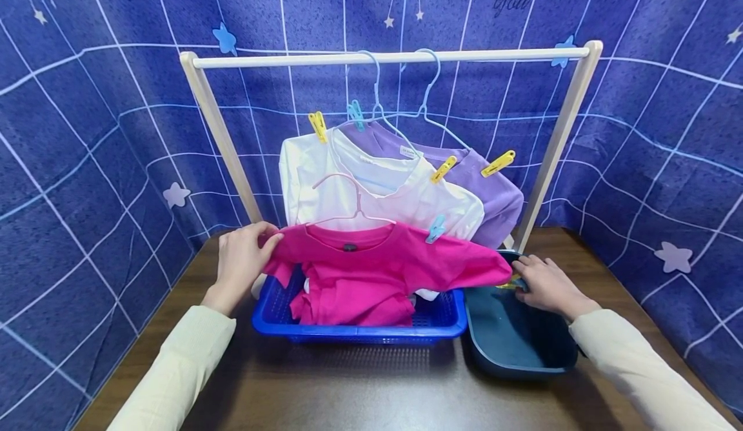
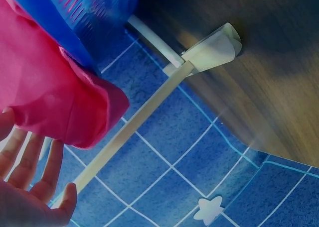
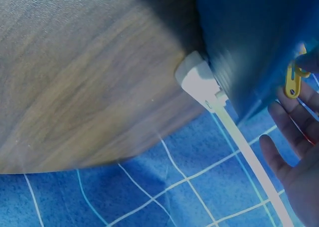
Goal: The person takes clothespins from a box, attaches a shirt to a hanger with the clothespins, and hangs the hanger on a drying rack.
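Observation:
A bright pink shirt (image 1: 371, 250) hangs on a pink hanger (image 1: 358, 199), its lower part bunched in the blue basket (image 1: 360, 331). My left hand (image 1: 246, 260) pinches its left shoulder between thumb and fingers. One blue clothespin (image 1: 436, 229) is clipped on the shirt's right shoulder. Over at the dark bin (image 1: 522, 340), my right hand (image 1: 548, 287) reaches in at the far end. A yellow clothespin (image 3: 293, 82) sits between that hand's thumb and fingers in the right wrist view. Some blue also shows by the fingertips in the head view.
Behind, a white shirt (image 1: 371, 179) and a purple shirt (image 1: 493, 192) hang on blue hangers from the rack's white rail (image 1: 290, 60), held with yellow and blue clothespins. Wooden rack posts (image 1: 220, 140) stand on both sides. Patterned blue cloth (image 1: 87, 160) surrounds the brown table (image 1: 348, 392).

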`<control>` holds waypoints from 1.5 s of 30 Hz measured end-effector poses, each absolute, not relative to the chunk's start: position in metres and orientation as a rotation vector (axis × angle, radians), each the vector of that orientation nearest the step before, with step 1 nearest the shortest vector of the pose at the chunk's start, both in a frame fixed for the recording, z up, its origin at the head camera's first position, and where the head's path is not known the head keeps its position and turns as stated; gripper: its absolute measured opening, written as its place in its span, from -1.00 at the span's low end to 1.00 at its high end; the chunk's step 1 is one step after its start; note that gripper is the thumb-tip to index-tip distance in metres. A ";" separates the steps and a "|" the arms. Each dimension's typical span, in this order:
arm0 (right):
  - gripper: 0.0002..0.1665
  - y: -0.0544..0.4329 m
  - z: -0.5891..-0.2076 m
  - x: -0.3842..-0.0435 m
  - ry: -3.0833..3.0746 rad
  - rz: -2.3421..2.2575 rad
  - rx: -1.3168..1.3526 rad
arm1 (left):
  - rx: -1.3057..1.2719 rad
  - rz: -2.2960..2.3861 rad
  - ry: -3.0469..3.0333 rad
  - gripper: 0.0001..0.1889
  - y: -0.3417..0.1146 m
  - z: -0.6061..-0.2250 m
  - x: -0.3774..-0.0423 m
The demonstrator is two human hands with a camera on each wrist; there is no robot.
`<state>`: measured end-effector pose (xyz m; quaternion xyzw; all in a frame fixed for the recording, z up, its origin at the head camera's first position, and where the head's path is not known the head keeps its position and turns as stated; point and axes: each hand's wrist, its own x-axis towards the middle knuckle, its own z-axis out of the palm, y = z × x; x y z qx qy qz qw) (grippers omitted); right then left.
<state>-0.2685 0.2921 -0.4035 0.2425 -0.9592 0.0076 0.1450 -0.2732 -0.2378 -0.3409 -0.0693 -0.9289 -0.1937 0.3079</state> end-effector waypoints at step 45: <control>-0.57 0.261 -0.302 -0.229 -2.271 0.136 0.878 | -0.154 -0.534 -2.468 -0.79 -0.241 -0.342 -0.276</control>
